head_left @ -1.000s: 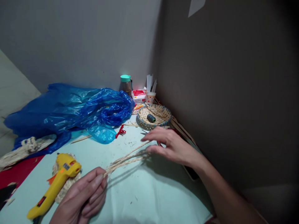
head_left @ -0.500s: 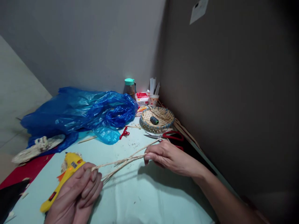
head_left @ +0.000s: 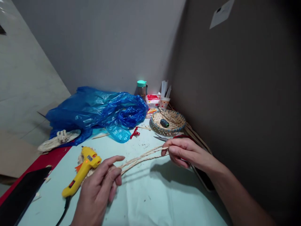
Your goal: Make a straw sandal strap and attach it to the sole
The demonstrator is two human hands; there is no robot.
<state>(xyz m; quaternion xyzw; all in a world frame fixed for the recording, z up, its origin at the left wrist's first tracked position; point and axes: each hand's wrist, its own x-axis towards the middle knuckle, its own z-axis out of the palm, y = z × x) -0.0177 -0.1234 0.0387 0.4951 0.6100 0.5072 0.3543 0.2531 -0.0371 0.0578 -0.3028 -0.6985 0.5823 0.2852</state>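
Straw strands: stretched taut between both hands, in front of the woven basket.
Right hand: pinches the strands' far end, just before the basket.
Left hand: fingers closed on the near end, well apart from the basket.
Glue gun: yellow, far left of the basket; label too small to read.

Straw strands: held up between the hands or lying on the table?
Held up: left hand and right hand each pinch an end of the straw strands.
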